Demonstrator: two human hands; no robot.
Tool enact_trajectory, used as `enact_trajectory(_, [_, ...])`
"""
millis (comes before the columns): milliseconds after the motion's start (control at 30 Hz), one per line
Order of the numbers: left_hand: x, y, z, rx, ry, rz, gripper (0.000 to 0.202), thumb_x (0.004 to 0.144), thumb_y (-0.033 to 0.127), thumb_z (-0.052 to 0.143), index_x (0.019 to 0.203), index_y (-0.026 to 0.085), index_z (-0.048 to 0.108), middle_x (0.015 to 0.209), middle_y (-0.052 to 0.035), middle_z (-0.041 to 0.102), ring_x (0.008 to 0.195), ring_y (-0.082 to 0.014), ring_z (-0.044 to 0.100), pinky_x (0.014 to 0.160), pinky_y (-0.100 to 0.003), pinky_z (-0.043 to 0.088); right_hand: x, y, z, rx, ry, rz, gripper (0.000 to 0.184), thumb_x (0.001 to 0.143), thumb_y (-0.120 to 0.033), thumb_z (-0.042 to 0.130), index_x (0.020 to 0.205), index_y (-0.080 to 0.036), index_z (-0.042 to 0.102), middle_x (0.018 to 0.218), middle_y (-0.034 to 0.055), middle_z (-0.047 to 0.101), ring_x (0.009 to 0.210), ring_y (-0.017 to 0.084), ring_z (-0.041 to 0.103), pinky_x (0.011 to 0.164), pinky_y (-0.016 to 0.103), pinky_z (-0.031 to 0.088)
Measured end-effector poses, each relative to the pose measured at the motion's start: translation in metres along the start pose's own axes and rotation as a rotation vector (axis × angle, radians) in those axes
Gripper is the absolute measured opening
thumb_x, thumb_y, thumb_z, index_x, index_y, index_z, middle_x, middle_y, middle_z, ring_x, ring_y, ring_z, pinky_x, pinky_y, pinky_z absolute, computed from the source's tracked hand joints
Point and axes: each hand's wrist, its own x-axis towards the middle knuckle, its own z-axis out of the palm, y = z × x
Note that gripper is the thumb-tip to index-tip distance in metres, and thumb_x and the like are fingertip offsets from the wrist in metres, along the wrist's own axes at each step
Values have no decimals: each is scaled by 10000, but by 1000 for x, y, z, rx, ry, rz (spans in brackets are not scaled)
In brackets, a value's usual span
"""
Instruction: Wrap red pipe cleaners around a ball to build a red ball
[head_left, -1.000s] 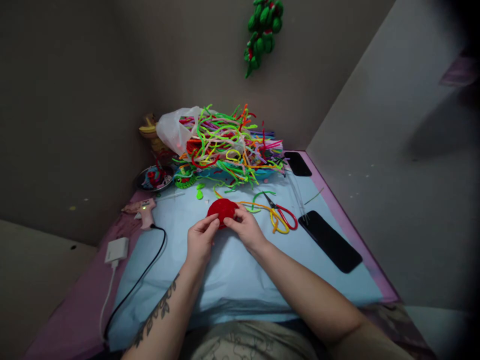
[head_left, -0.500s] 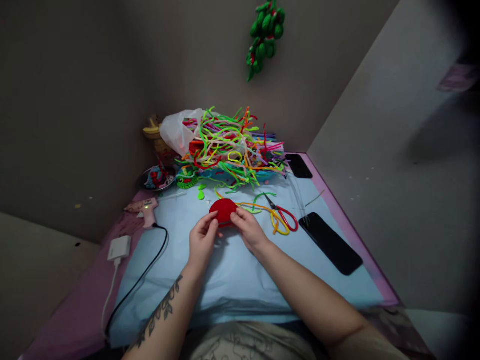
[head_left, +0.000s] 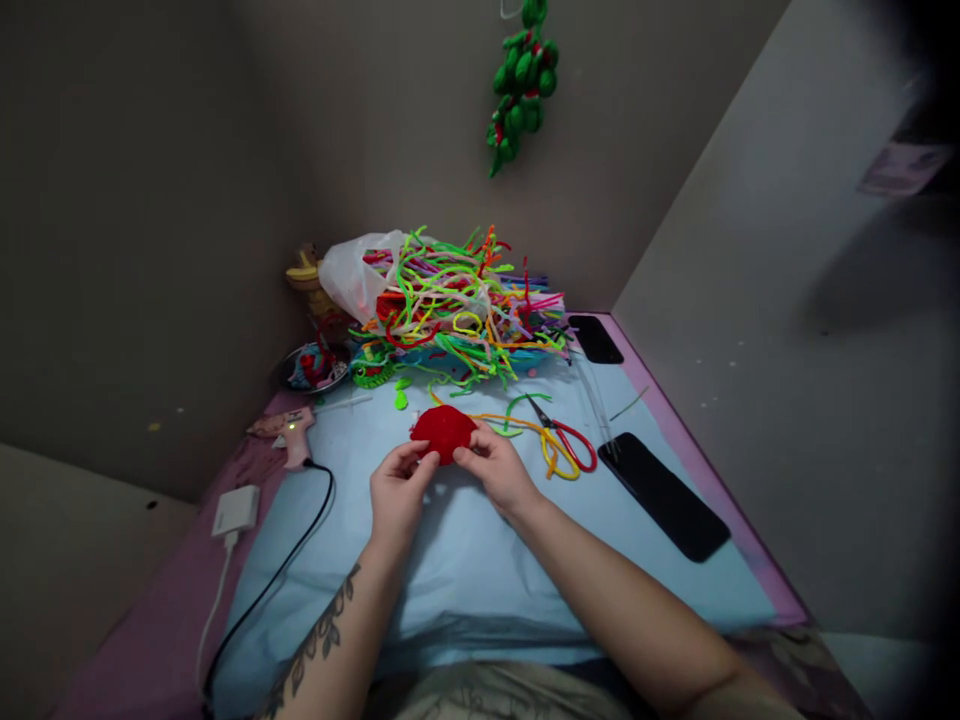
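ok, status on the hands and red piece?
Left fingers and right fingers both gripping red piece. Piece's face mostly uncovered. Scissors to its right, apart.

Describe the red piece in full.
The red piece is roughly round and looks soft and fuzzy, like fabric or yarn, though its exact texture is too blurred to tell. The left hand grips its lower left edge, the right hand its right side, thumbs toward the person. It is held over the blue sheet, left of the scissors.
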Motion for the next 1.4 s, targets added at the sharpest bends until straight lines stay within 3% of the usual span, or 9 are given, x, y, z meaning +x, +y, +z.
enact_trajectory(100, [2,-1,0,-19,-7,-7,262,635,285,759,848,156,676,657,-1,652,614,-119,592,565,-212,445,1,0,0,14,-13,16,267,670,-372,735,574,-179,577,962,26,580,878,179,532,828,305,420])
enact_trajectory(267, [1,1,1,-90,-67,-10,248,648,266,753,853,166,655,719,-7,678,670,-113,614,659,-224,471,4,0,0,246,8,195,270,664,-409,721,612,-181,586,755,4,592,681,138,519,674,271,429])
enact_trajectory(367, [-3,4,1,-101,-111,-5,277,666,275,740,899,169,634,785,-27,692,672,-117,614,626,-221,474,6,-1,-4,344,30,215,243,638,-363,740,612,-179,583,766,7,618,673,137,537,676,279,439])
enact_trajectory(500, [-7,8,-1,-93,28,68,288,706,308,705,932,180,582,764,-17,677,516,-79,522,486,-190,407,11,-3,-13,471,54,261,188,622,-307,727,746,-206,628,788,22,662,739,187,590,710,338,468])
enact_trajectory(600, [-4,7,-4,-86,77,96,266,728,344,678,925,183,599,740,-2,650,506,-66,475,491,-184,370,13,-5,-17,529,45,269,170,594,-257,721,724,-206,624,781,29,673,749,208,606,725,367,480])
enact_trajectory(767, [1,1,-4,-175,-97,-64,322,723,441,654,884,162,660,542,51,479,470,-68,376,461,-190,283,11,-4,-16,458,0,263,167,592,-271,713,718,-209,623,744,27,675,718,211,607,717,369,482])
enact_trajectory(1033, [0,-4,-6,-171,-147,-78,277,732,422,658,722,151,601,561,49,458,489,-62,330,466,-190,253,9,0,-12,423,-54,275,204,622,-320,713,772,-205,639,756,30,681,709,205,615,723,363,485])
enact_trajectory(1300, [6,-9,-8,-170,-120,-120,319,734,463,651,767,153,584,530,55,475,468,-67,399,470,-181,305,8,-7,-8,398,-4,241,276,577,-377,777,685,-200,595,669,7,624,615,163,564,634,316,486])
enact_trajectory(1400, [7,-7,-7,-191,-18,-127,361,755,458,639,964,166,602,756,-12,619,614,-92,560,556,-192,417,10,-2,-12,329,80,166,277,598,-380,763,682,-209,562,667,-19,572,621,142,527,640,294,466])
